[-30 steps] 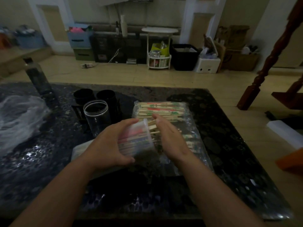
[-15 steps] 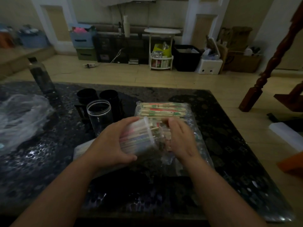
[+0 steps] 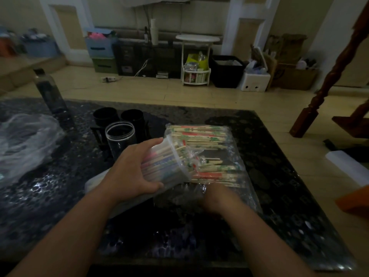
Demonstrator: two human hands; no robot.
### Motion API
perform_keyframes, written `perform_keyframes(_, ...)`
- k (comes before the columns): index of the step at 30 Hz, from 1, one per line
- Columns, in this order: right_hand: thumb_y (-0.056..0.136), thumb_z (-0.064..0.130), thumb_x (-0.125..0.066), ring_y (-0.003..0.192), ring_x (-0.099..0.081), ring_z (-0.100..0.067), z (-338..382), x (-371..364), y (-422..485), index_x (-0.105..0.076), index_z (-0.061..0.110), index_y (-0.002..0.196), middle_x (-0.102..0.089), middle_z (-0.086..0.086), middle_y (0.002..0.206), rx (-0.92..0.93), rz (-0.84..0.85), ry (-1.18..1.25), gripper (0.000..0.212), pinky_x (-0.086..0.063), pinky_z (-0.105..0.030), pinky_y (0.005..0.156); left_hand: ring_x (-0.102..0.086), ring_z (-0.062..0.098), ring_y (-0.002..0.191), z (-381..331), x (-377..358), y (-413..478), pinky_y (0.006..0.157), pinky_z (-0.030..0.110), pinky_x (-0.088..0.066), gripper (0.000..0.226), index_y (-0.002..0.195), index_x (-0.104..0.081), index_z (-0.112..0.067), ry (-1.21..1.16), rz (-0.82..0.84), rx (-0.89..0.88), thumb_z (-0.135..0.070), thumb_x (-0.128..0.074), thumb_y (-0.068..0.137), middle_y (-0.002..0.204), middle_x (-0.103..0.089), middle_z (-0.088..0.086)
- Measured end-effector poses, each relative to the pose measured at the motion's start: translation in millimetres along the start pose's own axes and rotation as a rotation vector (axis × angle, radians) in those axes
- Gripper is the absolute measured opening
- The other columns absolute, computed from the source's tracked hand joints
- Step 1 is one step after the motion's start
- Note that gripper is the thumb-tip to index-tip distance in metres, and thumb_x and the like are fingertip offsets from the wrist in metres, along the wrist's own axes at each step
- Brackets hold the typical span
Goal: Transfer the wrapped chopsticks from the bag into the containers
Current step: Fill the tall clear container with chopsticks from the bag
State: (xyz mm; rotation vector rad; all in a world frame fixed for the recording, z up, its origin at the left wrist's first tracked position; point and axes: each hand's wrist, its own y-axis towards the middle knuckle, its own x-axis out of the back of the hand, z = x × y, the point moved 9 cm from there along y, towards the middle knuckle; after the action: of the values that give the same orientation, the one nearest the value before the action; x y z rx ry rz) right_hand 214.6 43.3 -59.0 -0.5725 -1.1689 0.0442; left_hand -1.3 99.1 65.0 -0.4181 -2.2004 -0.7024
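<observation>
1. While the left grip (image 3: 131,170) curls round a clear container (image 3: 177,168), thumb underneath and fingers over the top, that container is held tilted onto its side just above the dark surface (image 3: 283,176), its mouth turned toward the bag (image 3: 247,192)
2. Wrapped chopsticks (image 3: 159,162) pack the container, their ends showing at the mouth
3. More of them lie flat inside the clear bag: a row at the far end and a looser bunch just beside the container's mouth
4. Low at the near end of the bag, the right grip (image 3: 217,196) touches the plastic; it is blurred, so I cannot tell how far it is closed or whether it has hold of anything
5. Beyond the left grip a clear jar (image 3: 120,136) stands upright and open-topped, with two black cups (image 3: 105,116) just behind it
6. Further left stand a dark bottle (image 3: 50,92) and a heap of crumpled plastic (image 3: 26,140)
</observation>
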Motion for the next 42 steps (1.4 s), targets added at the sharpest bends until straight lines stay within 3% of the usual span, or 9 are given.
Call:
perform_keyframes(4, 0.084, 0.056, -0.051, 0.113, -0.061, -0.026, -6, -20, 11, -0.064, 0.027, 0.123, -0.063, -0.003, 0.128, -0.048, -0.002, 0.0, 0.051, -0.05, -0.04, 0.092, -0.044, 0.009, 0.119, 3, 3, 1, 0.097, 0.029, -0.038, 0.1, 0.132, -0.028, -0.064, -0.003, -0.017, 0.001, -0.053, -0.077, 0.046, 0.13, -0.046, -0.017)
perform_keyframes(9, 0.092, 0.07, -0.033, 0.115, -0.059, -0.031, 12, -9, 14, -0.066, 0.019, 0.116, -0.065, -0.01, 0.122, 0.099, -0.164, 0.317, 0.065, -0.045, -0.035, 0.095, -0.045, 0.009, 0.118, 4, 4, 1, 0.096, 0.027, -0.037, 0.1, 0.133, -0.028, -0.064, -0.015, -0.022, -0.002, -0.052, -0.078, 0.046, 0.128, -0.046, -0.019)
perform_keyframes(13, 0.099, 0.043, -0.042, 0.118, -0.05, -0.032, 16, 10, 10, -0.053, 0.021, 0.122, -0.054, -0.006, 0.128, 0.157, -0.37, 0.019, 0.034, -0.039, -0.043, 0.1, -0.046, 0.011, 0.118, 3, 3, 2, 0.097, 0.03, -0.039, 0.102, 0.133, -0.025, -0.065, -0.017, -0.019, -0.008, -0.053, -0.077, 0.046, 0.13, -0.048, -0.015)
perform_keyframes(17, 0.093, 0.029, -0.049, 0.115, -0.056, -0.032, 6, 8, 16, -0.045, 0.029, 0.134, -0.057, -0.003, 0.132, 0.149, -0.292, -0.115, 0.041, -0.037, -0.044, 0.1, -0.046, 0.009, 0.117, 2, 4, 2, 0.097, 0.029, -0.039, 0.102, 0.131, -0.023, -0.069, -0.028, -0.025, -0.024, -0.051, -0.077, 0.046, 0.128, -0.046, -0.02)
perform_keyframes(25, 0.093, 0.027, -0.051, 0.114, -0.059, -0.029, 3, 7, 20, -0.038, 0.031, 0.138, -0.059, -0.005, 0.131, 0.157, -0.244, -0.129, 0.046, -0.036, -0.044, 0.101, -0.048, 0.004, 0.118, 1, 5, 4, 0.101, 0.027, -0.04, 0.101, 0.131, -0.028, -0.068, -0.075, -0.028, -0.024, -0.049, -0.08, 0.046, 0.13, -0.05, -0.016)
perform_keyframes(30, 0.093, 0.027, -0.051, 0.112, -0.059, -0.031, 3, 7, 17, -0.044, 0.029, 0.129, -0.063, -0.004, 0.123, 0.164, -0.295, -0.084, 0.037, -0.036, -0.043, 0.101, -0.048, 0.006, 0.119, 0, 5, 4, 0.1, 0.029, -0.04, 0.101, 0.129, -0.027, -0.07, -0.061, -0.024, -0.022, -0.051, -0.078, 0.045, 0.13, -0.048, -0.017)
perform_keyframes(35, 0.092, 0.028, -0.054, 0.124, -0.046, -0.03, 5, 14, 14, -0.042, 0.033, 0.129, -0.052, -0.001, 0.133, 0.2, -0.393, -0.079, 0.04, -0.035, -0.043, 0.102, -0.048, 0.006, 0.121, 1, 6, 5, 0.101, 0.029, -0.04, 0.099, 0.129, -0.028, -0.069, -0.071, -0.032, -0.027, -0.051, -0.079, 0.046, 0.132, -0.048, -0.017)
perform_keyframes(39, 0.091, 0.023, -0.052, 0.134, -0.043, -0.031, 5, 3, 20, -0.036, 0.039, 0.141, -0.05, -0.001, 0.143, 0.197, -0.279, -0.095, 0.054, -0.03, -0.044, 0.11, -0.048, 0.004, 0.122, 1, 7, 5, 0.103, 0.029, -0.04, 0.1, 0.129, -0.028, -0.069, -0.078, -0.036, -0.034, -0.05, -0.08, 0.046, 0.133, -0.049, -0.018)
perform_keyframes(42, 0.091, 0.024, -0.052, 0.138, -0.038, -0.033, 3, 2, 23, -0.038, 0.032, 0.14, -0.046, -0.003, 0.147, 0.182, -0.253, -0.113, 0.052, -0.031, -0.046, 0.112, -0.048, 0.005, 0.121, 1, 6, 5, 0.102, 0.03, -0.041, 0.1, 0.13, -0.028, -0.068, -0.078, -0.026, -0.031, -0.05, -0.08, 0.046, 0.132, -0.049, -0.017)
